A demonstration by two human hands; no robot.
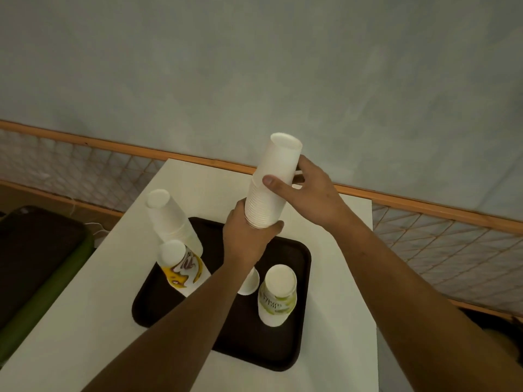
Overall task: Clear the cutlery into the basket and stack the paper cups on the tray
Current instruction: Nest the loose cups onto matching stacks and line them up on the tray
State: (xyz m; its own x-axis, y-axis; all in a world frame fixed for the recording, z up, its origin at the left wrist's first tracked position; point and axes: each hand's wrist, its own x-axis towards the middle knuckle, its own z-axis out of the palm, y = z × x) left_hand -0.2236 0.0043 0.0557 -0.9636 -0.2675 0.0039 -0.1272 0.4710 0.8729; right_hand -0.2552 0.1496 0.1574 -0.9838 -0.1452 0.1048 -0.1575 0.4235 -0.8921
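White paper, a tall inverted stack of plain paper cups [268,188], sits between your two hands above the dark brown plastic tray [288,352]. Your left hand [249,236] has its fingers clamped around the stack's ribbed lower rims, and your right hand [314,193] pinches the upper cups, thumb across the front, fingers curled behind. The stack tilts slightly, its closed bottom pointing up toward the pale wall [254,66]. On the tray stand more upside-down cups: a plain white stack [172,219] at the far left corner, a yellow-and-purple printed cup [184,267] just in front of it, a green-lettered cup [277,295] to the right, and a small white cup [249,284] partly hidden behind your left forearm. The tray rests on the white table [85,321].
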